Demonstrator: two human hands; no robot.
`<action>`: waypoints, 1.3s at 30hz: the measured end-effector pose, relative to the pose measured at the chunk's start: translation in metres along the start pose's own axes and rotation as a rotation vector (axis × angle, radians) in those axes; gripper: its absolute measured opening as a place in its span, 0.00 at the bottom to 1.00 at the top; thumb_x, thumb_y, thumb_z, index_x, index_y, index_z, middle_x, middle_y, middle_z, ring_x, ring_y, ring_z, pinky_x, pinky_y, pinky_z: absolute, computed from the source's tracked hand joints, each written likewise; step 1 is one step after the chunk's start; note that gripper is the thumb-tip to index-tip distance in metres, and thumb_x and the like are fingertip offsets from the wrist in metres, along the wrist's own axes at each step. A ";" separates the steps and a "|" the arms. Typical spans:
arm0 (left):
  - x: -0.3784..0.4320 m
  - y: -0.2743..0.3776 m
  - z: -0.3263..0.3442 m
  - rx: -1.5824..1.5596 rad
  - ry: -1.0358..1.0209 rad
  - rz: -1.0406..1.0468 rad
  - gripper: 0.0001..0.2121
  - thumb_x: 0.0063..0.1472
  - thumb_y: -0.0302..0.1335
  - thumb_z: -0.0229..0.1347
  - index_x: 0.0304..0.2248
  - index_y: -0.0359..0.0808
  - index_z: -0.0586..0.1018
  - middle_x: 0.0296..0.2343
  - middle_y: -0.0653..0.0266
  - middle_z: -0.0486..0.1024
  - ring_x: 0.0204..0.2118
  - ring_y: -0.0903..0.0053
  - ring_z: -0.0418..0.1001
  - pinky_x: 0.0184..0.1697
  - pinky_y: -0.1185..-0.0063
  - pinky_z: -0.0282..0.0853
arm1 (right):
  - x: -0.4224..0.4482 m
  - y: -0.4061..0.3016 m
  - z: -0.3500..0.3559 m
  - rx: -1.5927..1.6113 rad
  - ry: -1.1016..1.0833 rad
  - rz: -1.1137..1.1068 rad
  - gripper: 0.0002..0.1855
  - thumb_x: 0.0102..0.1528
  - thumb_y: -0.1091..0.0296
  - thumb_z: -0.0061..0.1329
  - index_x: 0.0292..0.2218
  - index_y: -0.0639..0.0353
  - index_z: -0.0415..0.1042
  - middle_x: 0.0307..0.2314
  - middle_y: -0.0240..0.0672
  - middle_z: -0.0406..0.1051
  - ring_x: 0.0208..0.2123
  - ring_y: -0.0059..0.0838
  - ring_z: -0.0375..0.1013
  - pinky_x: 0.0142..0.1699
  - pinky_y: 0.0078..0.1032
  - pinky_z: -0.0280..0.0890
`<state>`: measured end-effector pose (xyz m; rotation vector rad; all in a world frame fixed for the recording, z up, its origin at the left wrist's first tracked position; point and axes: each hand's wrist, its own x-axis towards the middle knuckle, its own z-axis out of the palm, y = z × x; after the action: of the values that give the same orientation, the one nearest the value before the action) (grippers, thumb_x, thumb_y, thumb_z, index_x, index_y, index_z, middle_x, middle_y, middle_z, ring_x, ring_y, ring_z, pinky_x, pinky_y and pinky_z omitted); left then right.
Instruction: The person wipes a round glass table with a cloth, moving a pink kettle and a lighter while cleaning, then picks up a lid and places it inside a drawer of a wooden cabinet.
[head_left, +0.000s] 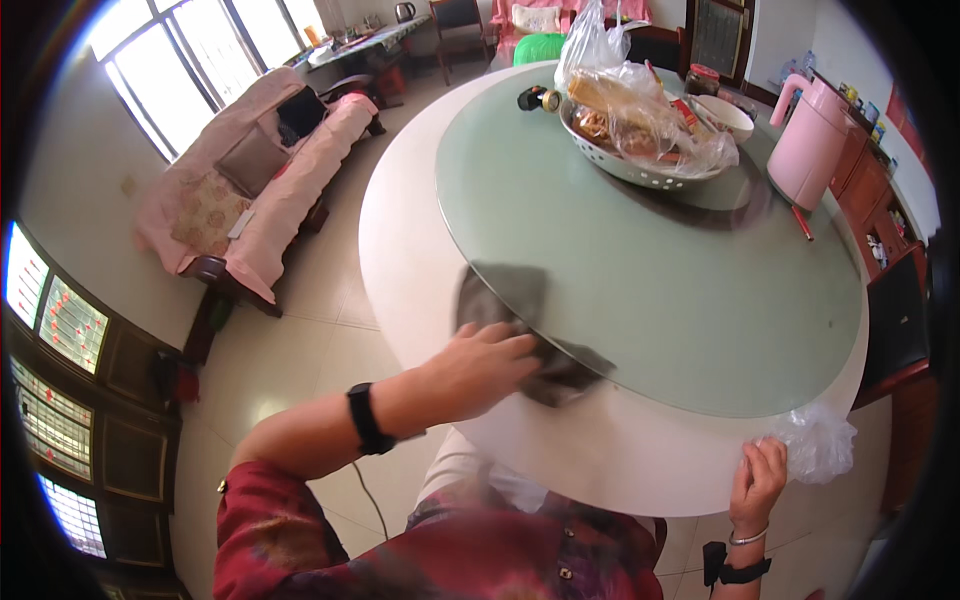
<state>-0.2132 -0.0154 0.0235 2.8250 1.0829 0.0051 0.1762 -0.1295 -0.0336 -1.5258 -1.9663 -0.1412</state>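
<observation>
My left hand (480, 367), slightly blurred, bends its fingers over a dark grey cloth (566, 379) at the near left edge of a round green-tinted glass turntable (645, 300). The cloth straddles the glass edge, and part of it seems to lie beneath the glass. At the near right rim of the white round table (600, 465), my right hand (761, 469) has its fingers closed on a crumpled clear plastic bag (817, 446), which hangs partly past the rim.
Toward the turntable's far side are a perforated bowl (645, 174) of bagged food, a white bowl (731, 120), a lidded jar (702, 79) and a pink kettle (810, 146). A black-backed chair (896, 330) stands at right, a pink-covered sofa (300, 180) at left.
</observation>
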 end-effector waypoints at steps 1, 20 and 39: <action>-0.007 -0.004 -0.004 -0.037 -0.155 -0.134 0.13 0.48 0.22 0.50 0.37 0.38 0.72 0.42 0.65 0.65 0.45 0.69 0.61 0.44 0.72 0.60 | 0.000 -0.001 0.000 0.006 -0.006 -0.001 0.09 0.40 0.77 0.41 0.27 0.70 0.66 0.28 0.45 0.63 0.34 0.48 0.62 0.41 0.38 0.59; 0.057 -0.173 -0.066 -0.272 0.241 -0.385 0.12 0.50 0.25 0.51 0.36 0.32 0.76 0.31 0.57 0.75 0.34 0.71 0.73 0.40 0.77 0.66 | 0.021 -0.006 -0.004 -0.246 -0.218 0.116 0.24 0.49 0.65 0.40 0.45 0.73 0.59 0.45 0.54 0.58 0.48 0.57 0.54 0.53 0.44 0.50; 0.098 -0.198 -0.088 -0.009 0.300 -0.433 0.13 0.49 0.29 0.52 0.35 0.35 0.76 0.33 0.55 0.73 0.38 0.62 0.69 0.42 0.73 0.64 | 0.022 0.027 -0.028 -0.471 -0.134 0.314 0.23 0.45 0.72 0.43 0.44 0.74 0.61 0.45 0.54 0.58 0.49 0.53 0.55 0.54 0.39 0.50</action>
<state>-0.2762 0.2056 0.0856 2.5729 1.7294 0.4037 0.2092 -0.1153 -0.0078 -2.1773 -1.8455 -0.3988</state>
